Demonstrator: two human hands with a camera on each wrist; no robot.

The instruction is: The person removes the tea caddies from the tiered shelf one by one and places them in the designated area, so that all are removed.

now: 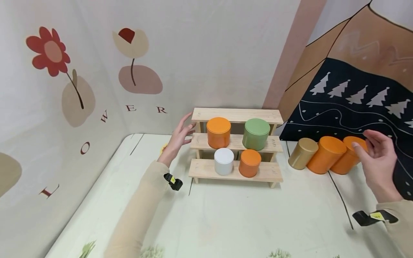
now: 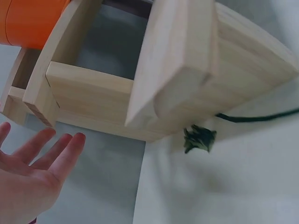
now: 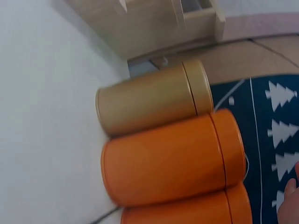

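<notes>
My left hand (image 1: 180,139) is at the left side of a three-step wooden shelf (image 1: 237,114); in the left wrist view its spread fingers (image 2: 70,154) lie close to the wood, and contact cannot be made out. The middle step bears an orange canister (image 1: 218,133) and a green canister (image 1: 256,134). On the lowest step stand a white canister (image 1: 224,162) and a smaller orange canister (image 1: 250,163). My right hand (image 1: 380,163), fingers loosely bent and holding nothing, is beside the rightmost orange canister (image 1: 345,157) of a row on the table.
Left of that canister stand another tall orange canister (image 1: 326,156) and a gold canister (image 1: 302,154), side by side. Printed cloth (image 1: 206,53) hangs behind the white table (image 1: 238,215). Dark straps with small devices sit on both wrists.
</notes>
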